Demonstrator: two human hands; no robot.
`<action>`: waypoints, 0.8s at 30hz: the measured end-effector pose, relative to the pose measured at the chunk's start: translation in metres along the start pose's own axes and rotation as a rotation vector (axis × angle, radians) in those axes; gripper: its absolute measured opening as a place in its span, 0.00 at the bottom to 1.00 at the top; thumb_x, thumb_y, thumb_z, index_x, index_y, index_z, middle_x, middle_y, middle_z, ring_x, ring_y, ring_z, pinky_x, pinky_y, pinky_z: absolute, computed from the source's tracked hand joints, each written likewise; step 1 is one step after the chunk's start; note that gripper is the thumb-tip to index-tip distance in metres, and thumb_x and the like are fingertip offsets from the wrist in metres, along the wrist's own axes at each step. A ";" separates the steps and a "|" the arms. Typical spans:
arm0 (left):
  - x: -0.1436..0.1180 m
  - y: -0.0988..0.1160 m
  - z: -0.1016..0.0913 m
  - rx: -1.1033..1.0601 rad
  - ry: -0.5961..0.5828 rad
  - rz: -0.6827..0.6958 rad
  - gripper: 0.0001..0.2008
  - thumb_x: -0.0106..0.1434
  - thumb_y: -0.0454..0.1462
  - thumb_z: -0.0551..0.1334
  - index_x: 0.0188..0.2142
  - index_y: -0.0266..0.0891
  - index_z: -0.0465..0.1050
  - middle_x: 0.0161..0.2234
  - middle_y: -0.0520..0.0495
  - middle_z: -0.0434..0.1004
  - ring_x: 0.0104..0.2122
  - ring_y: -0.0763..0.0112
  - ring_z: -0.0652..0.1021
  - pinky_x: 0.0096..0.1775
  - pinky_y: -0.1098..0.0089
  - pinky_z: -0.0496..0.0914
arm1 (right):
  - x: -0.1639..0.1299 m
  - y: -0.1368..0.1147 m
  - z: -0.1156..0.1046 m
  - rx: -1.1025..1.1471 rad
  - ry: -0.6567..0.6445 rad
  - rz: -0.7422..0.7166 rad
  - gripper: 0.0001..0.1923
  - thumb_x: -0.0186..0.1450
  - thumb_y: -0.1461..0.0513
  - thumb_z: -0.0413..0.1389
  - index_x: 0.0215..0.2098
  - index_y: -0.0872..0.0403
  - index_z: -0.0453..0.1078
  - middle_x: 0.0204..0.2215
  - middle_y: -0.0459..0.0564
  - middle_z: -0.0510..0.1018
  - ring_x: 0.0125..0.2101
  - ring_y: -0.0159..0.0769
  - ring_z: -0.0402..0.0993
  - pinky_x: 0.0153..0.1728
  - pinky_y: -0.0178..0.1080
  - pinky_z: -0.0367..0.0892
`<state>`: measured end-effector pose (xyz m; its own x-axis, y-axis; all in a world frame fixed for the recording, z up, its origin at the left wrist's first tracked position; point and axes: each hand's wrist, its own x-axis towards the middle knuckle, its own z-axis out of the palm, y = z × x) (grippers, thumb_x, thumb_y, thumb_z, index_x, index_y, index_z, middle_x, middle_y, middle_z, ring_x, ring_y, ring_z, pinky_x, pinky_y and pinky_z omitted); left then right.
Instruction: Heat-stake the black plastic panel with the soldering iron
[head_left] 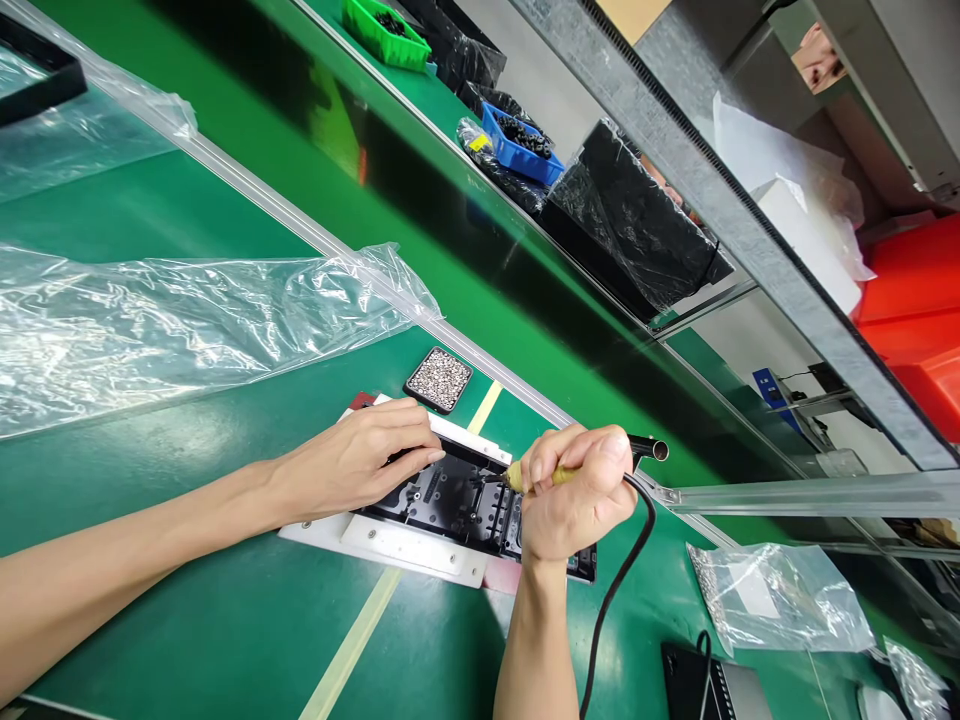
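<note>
Right hand (574, 500) fisted around yellow-handled tool (536, 476) with black cable (619, 580), tip on black plastic part (457, 500). Part sits in white fixture (412, 545) on green bench (225, 620). Left hand (360, 460) flat, fingers pressing part's upper edge, holding nothing. Screw tray (439, 379) just behind; clear bag (187, 320) further left.

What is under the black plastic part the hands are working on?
A white holder sits under the black part, on the green table. Its middle is covered, so nothing more shows.
</note>
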<state>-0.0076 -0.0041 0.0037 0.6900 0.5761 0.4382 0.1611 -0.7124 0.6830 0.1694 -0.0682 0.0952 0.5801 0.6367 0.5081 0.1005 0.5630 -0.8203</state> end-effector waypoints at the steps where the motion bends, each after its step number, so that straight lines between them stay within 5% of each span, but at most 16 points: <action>1: 0.000 0.000 0.000 0.000 -0.001 -0.002 0.13 0.79 0.37 0.55 0.41 0.38 0.78 0.36 0.48 0.74 0.37 0.69 0.72 0.43 0.65 0.63 | 0.000 0.000 0.000 0.003 -0.001 0.004 0.24 0.75 0.55 0.55 0.22 0.54 0.58 0.13 0.40 0.63 0.12 0.26 0.56 0.10 0.28 0.53; 24: 0.000 0.001 0.001 0.009 0.015 0.002 0.14 0.79 0.38 0.55 0.41 0.38 0.79 0.36 0.47 0.75 0.36 0.68 0.72 0.42 0.64 0.64 | 0.002 0.000 0.001 -0.070 -0.003 -0.018 0.24 0.75 0.55 0.53 0.22 0.53 0.57 0.13 0.39 0.62 0.12 0.25 0.56 0.10 0.27 0.53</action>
<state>-0.0069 -0.0047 0.0041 0.6798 0.5805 0.4482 0.1664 -0.7173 0.6766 0.1695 -0.0667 0.0965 0.5753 0.6284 0.5236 0.1670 0.5364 -0.8273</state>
